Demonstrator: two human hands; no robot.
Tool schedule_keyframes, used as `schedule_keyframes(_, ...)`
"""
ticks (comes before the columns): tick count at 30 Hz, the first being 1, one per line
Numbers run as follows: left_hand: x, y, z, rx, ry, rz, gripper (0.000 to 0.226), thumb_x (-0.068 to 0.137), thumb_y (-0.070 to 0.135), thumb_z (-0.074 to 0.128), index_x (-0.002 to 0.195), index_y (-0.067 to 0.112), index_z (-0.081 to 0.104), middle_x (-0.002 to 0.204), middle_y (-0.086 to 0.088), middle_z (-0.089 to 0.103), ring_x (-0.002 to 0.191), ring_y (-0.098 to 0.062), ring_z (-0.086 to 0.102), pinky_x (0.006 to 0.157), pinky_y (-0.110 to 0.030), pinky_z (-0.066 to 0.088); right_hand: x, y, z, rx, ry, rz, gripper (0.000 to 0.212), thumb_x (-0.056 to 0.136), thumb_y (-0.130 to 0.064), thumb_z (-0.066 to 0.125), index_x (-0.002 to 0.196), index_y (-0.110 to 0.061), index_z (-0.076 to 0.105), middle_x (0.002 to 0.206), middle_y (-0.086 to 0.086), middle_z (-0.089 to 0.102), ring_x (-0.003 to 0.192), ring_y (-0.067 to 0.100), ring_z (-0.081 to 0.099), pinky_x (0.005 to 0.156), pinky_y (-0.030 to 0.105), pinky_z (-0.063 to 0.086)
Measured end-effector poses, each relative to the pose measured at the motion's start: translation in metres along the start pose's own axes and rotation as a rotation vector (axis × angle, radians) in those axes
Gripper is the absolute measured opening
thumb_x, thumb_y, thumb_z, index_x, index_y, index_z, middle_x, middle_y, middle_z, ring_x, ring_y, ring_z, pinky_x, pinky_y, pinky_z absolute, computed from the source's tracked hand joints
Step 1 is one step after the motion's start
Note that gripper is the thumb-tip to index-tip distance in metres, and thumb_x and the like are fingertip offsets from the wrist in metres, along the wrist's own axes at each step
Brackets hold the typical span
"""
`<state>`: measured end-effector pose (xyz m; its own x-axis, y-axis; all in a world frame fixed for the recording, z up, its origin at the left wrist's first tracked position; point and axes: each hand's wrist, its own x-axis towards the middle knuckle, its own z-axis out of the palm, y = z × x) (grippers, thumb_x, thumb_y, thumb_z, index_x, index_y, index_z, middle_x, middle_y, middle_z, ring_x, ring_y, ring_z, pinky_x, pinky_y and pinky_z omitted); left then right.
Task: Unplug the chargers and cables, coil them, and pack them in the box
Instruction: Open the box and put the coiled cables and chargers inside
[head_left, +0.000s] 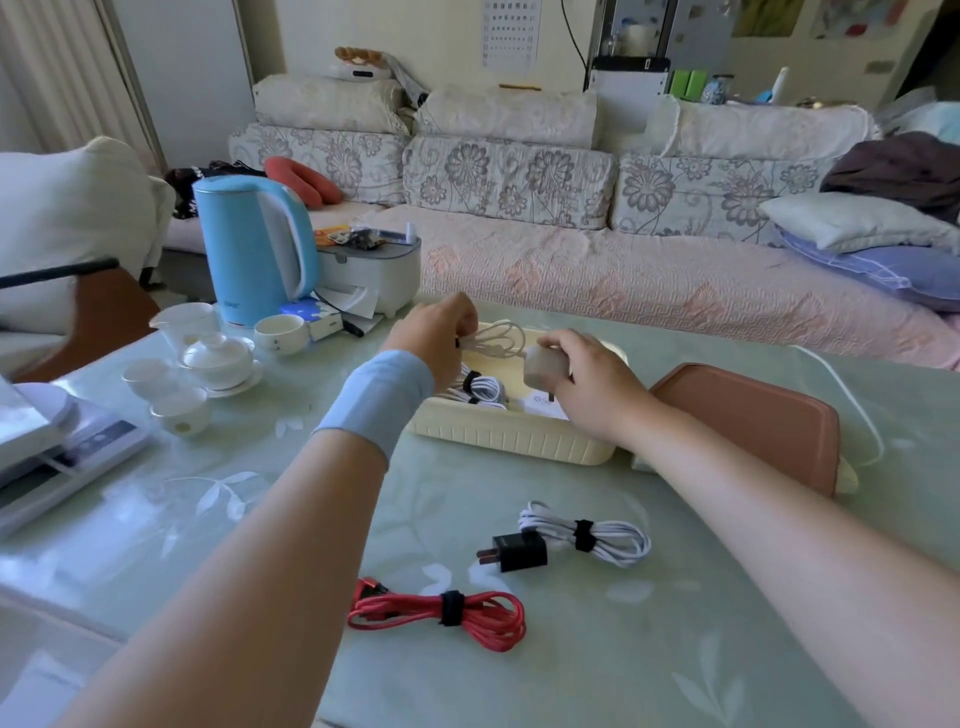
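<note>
White charger (543, 366) sits gripped in the right hand (592, 387) over the cream box (509, 441) on the bench (249, 525), the left hand (436, 332) pinching a looped white cable (496, 340); the kettle label (232, 305) is unreadable
</note>
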<state>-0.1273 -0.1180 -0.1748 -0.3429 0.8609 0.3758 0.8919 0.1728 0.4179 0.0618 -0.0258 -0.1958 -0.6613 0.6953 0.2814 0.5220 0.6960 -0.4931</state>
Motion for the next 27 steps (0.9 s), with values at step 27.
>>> schedule_keyframes(27,0.046,0.006,0.069,0.302,-0.478,-0.223,0.050,0.098,0.054,0.032,0.142,0.034,0.041,0.151,-0.003,0.038,0.138,-0.029,0.030,0.113,-0.045,0.025,0.045,0.049,0.009,-0.348,-0.190,0.050,0.046,0.095,-0.012,0.048,0.138,-0.030,0.054,0.147,0.004,0.048,0.133,0.025,0.046,0.106,0.036,0.040)
